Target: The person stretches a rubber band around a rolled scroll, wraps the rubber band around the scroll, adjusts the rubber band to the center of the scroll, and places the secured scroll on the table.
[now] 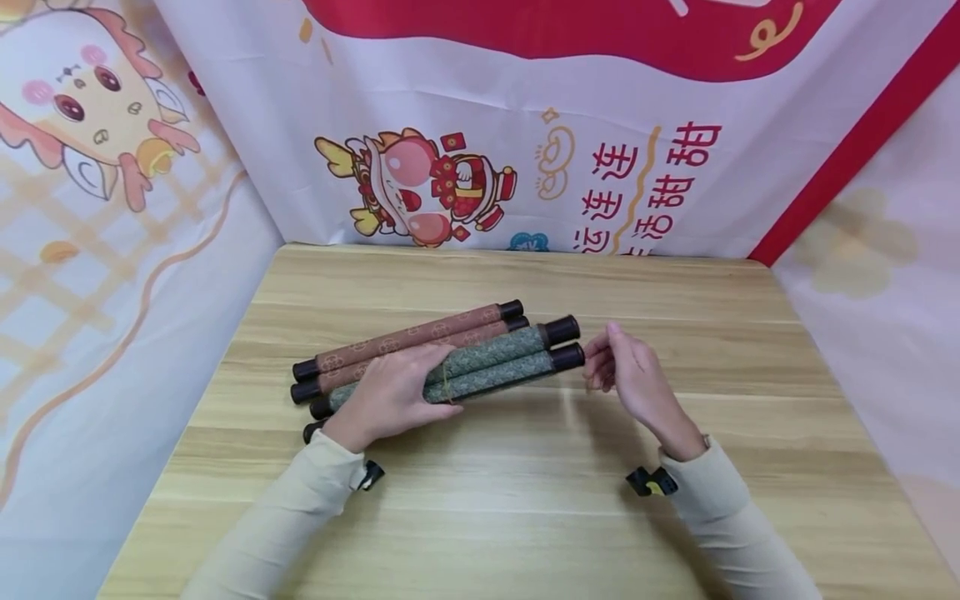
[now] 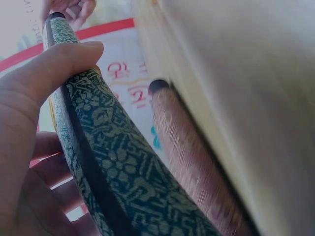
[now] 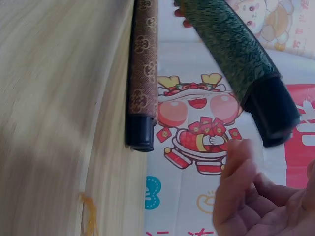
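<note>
My left hand (image 1: 397, 387) grips a rolled-up hanging scroll with green patterned cloth (image 1: 495, 358) around its middle. The thumb lies across one side and the fingers curl around the other. This scroll has dark end knobs and a thin yellow cord (image 1: 447, 382) around it. Its right end tilts up off the table. Behind it, a reddish-brown scroll (image 1: 412, 335) with a flower pattern lies on the table, partly covered by the green one. My right hand (image 1: 633, 379), fingers loosely bent and holding nothing, is just right of the green scroll's black end knobs (image 3: 273, 115).
The wooden table (image 1: 525, 517) runs back to a white and red printed cloth (image 1: 465, 92). More printed cloth hangs on both sides. A yellow string tassel (image 3: 89, 214) shows against the wood in the right wrist view.
</note>
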Available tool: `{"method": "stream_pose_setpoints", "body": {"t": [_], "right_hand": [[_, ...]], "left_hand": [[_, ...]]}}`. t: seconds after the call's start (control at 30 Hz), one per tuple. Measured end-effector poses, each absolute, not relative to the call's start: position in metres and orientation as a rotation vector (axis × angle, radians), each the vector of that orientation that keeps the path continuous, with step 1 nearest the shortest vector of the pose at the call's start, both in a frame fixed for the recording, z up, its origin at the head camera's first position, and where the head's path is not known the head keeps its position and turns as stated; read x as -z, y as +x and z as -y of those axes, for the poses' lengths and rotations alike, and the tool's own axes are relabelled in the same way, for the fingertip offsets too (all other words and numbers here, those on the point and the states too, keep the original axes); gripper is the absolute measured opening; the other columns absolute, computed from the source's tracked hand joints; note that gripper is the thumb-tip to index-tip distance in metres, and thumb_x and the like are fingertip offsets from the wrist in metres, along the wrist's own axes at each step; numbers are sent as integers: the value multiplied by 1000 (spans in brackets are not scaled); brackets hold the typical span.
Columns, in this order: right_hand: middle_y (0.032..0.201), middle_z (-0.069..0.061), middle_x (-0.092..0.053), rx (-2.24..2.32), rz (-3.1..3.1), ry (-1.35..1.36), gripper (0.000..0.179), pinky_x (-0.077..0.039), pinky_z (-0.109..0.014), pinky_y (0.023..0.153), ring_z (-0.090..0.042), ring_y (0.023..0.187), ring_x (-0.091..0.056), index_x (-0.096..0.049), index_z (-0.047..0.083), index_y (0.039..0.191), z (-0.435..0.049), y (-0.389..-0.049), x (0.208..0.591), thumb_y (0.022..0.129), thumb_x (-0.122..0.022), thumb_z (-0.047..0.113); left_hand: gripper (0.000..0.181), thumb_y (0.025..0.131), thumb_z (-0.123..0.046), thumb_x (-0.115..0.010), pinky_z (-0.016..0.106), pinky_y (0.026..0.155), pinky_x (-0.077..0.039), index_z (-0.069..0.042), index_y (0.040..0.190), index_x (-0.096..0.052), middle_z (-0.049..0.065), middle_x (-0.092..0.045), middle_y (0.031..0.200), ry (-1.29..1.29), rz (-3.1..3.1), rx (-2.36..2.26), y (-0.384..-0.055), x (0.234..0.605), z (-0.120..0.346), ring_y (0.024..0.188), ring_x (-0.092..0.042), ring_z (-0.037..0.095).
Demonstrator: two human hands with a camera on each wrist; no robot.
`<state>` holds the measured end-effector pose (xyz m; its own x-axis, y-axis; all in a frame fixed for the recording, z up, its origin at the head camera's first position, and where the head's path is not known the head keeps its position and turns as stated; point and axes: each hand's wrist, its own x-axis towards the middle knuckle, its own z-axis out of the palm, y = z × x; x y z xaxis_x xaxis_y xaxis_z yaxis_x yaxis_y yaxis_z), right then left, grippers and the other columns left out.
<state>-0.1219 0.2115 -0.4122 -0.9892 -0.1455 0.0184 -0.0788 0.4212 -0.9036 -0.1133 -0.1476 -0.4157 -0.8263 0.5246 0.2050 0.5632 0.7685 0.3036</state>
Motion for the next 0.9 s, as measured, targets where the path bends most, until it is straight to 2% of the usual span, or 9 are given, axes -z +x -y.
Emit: {"method": "stream_pose_setpoints", "body": {"t": [0.17, 0.33, 0.47, 0.6, 0.73, 0.9], "right_hand": [[92, -16, -75, 1421, -2686, -224, 62, -64, -39, 72, -33, 82, -75, -71, 4, 105, -219, -126, 413, 113, -36, 54], [95, -14, -76, 1162, -2797, -278, 46, -59, -31, 70, -27, 85, -73, -74, 7, 110, -228, -129, 419, 110, -52, 47], [93, -8, -76, 1021, -2845, -320, 34, -55, -29, 70, -20, 84, -67, -75, 8, 107, -235, -132, 423, 107, -61, 39], [93, -6, -75, 953, -2849, -314, 23, -55, -31, 73, -19, 85, -67, -74, 7, 104, -246, -136, 428, 103, -66, 28], [94, -7, -75, 899, -2850, -295, 19, -55, -32, 74, -19, 85, -67, -73, 4, 105, -259, -140, 436, 102, -68, 22], [92, -7, -76, 859, -2864, -304, 17, -55, -33, 76, -18, 84, -68, -75, 3, 103, -267, -145, 442, 99, -70, 19]], "left_hand": [[86, 81, -55, -88, 53, 91, -62, -7, 147, -60, 14, -71, 138, -817, 2860, 540, -123, 396, 171, 115, -75, 32], [86, 85, -51, -86, 57, 105, -56, -2, 149, -55, 20, -66, 144, -782, 2931, 500, -142, 380, 190, 128, -67, 39], [88, 87, -47, -86, 59, 110, -51, 2, 151, -51, 24, -61, 149, -741, 2997, 426, -162, 372, 204, 134, -62, 43], [89, 90, -41, -84, 61, 114, -47, 5, 155, -45, 28, -55, 153, -688, 3058, 398, -182, 369, 216, 138, -57, 47], [93, 93, -42, -81, 63, 119, -41, 6, 160, -36, 29, -47, 160, -628, 3135, 411, -201, 373, 227, 144, -49, 49], [94, 92, -39, -82, 64, 120, -39, 8, 159, -36, 32, -45, 159, -556, 3188, 398, -222, 384, 243, 144, -47, 51]]}}
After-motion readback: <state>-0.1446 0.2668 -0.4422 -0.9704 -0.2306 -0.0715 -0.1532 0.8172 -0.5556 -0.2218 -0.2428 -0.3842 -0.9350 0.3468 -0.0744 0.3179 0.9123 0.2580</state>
